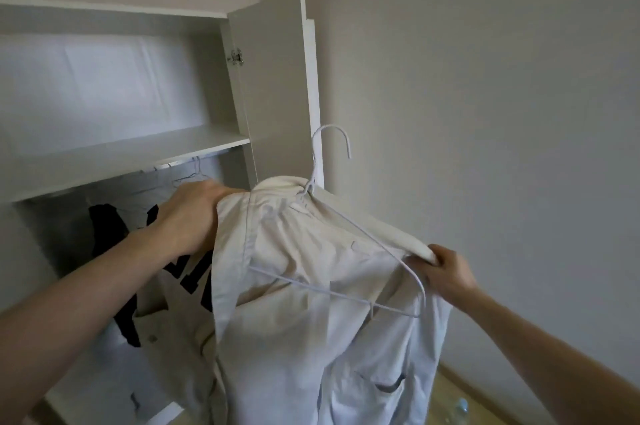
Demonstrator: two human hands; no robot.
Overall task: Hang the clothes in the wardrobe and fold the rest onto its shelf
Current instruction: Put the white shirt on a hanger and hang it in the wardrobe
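A cream shirt (304,286) hangs in front of me on a white wire hanger (332,147), whose hook rises above the collar. My left hand (190,216) grips the shirt's left shoulder. My right hand (446,272) pinches the right shoulder together with the hanger's end. The open wardrobe (242,85) is to the left, its shelf (121,154) above a rail that carries a black-and-white garment (117,251) and bare hangers (194,175).
The wardrobe's open door (273,78) stands edge-on just behind the hanger hook. A plain wall (485,113) fills the right side. A plastic bottle (457,407) lies on the wooden floor at the lower right.
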